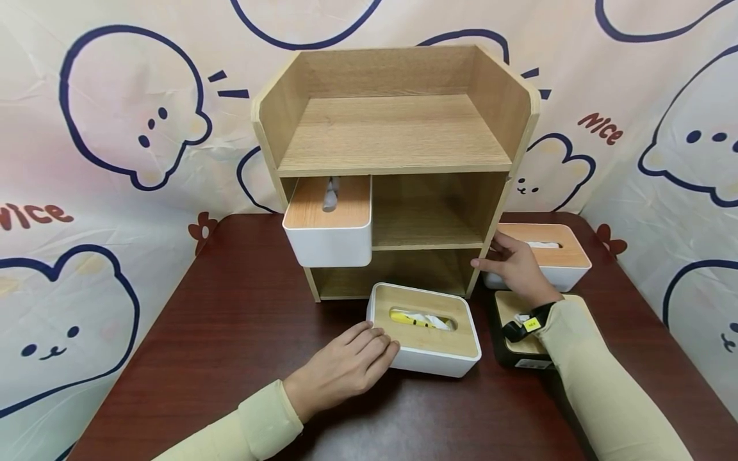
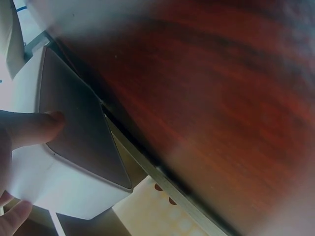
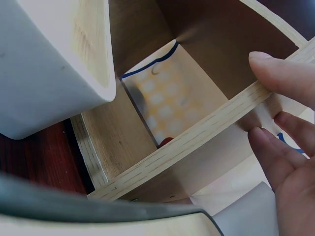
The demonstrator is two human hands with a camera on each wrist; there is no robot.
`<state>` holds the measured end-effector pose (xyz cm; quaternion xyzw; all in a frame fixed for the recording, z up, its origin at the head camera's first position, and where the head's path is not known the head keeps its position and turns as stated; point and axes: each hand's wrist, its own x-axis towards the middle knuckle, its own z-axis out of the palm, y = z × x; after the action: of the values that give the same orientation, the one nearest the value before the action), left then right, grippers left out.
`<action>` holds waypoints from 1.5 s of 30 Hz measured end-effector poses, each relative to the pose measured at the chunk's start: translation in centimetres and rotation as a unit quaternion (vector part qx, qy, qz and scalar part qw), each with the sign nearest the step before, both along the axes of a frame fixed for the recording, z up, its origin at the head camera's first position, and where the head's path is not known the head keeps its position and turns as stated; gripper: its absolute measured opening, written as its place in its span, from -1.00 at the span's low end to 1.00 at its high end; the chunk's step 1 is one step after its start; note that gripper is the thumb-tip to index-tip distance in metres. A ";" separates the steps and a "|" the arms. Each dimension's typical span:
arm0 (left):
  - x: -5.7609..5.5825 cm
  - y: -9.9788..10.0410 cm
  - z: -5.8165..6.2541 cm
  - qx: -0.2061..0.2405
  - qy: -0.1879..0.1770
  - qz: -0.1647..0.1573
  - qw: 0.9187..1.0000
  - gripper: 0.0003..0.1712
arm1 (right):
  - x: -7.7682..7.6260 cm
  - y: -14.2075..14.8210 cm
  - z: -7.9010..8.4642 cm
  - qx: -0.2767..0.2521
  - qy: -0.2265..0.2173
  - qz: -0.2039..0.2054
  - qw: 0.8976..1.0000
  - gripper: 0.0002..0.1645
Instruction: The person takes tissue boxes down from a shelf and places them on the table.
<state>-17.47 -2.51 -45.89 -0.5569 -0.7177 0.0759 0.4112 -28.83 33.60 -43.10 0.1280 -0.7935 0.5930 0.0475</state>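
In front of the wooden shelf (image 1: 398,137) is a white tissue box (image 1: 432,363) with a light wood lid and a yellow-and-white packet showing in its slot. My left hand (image 1: 346,365) grips its left end, fingers along the side and rim; in the left wrist view the thumb (image 2: 37,129) presses its dark underside. My right hand (image 1: 519,269) pinches the shelf's right side panel (image 3: 197,142), thumb at the front edge and fingertips against the outer face. Another white tissue box (image 1: 328,246) sits in the middle tier's left half, its front jutting out.
Right of the shelf stands another wood-topped white tissue box (image 1: 567,246), partly behind the right hand. Nearer, a black box (image 1: 524,358) with a wood lid lies under the right wrist. The dark red table (image 1: 202,358) meets a cartoon-print cloth (image 1: 132,218) behind.
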 end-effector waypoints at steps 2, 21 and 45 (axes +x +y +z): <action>0.0 0.0 0.0 -0.004 -0.001 0.003 1.000 -0.63 | 0.0 0.0 0.0 0.002 -0.002 -0.001 1.000 -0.07; -0.2 0.1 -0.4 -0.054 -0.026 -0.008 0.998 -0.67 | 0.0 0.1 0.0 0.003 0.003 0.003 1.000 -0.06; -0.3 0.1 -0.4 -0.108 -0.006 0.000 0.994 -0.56 | 0.1 0.0 0.2 0.010 -0.007 -0.004 1.000 -0.05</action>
<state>-17.73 -2.37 -46.34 -0.5986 -0.7075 0.1497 0.3445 -28.75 33.63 -42.91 0.1213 -0.8002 0.5858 0.0433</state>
